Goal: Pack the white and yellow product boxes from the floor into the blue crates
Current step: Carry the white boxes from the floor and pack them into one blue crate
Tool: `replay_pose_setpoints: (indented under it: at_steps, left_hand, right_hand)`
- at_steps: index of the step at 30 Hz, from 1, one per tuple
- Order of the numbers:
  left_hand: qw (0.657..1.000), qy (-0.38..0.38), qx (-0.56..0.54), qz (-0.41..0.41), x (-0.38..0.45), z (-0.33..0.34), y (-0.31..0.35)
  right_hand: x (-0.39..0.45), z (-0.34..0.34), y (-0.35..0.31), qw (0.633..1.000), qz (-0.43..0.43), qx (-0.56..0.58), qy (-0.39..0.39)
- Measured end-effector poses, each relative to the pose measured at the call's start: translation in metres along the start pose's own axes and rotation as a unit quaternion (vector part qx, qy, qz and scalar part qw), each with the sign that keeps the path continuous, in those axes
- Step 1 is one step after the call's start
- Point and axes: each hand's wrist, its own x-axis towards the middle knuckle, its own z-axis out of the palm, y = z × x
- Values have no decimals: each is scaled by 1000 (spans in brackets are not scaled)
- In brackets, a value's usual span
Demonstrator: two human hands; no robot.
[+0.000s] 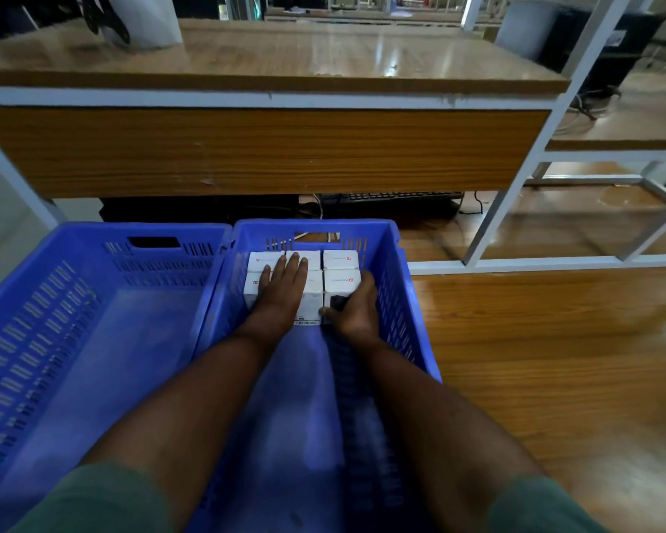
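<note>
We look down at two blue crates on a glossy wooden floor (535, 340), before a wood-topped workbench (285, 59) with a white frame. White boxes (341, 259) sit packed at the far end of the right crate (408, 302). Our left hand (281, 286) lies flat on them; our right hand (356, 305) grips the near right box (341, 284). The left crate (93, 302) sits beside it.
</note>
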Motion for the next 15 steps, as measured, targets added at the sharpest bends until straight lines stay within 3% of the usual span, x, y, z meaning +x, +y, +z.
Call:
replay_pose_setpoints:
  at_steps: [15]
  left_hand:
    - [999, -10, -3, -43, -3, 0, -4]
  right_hand:
    - [12, -2, 5, 998, -32, 46, -31]
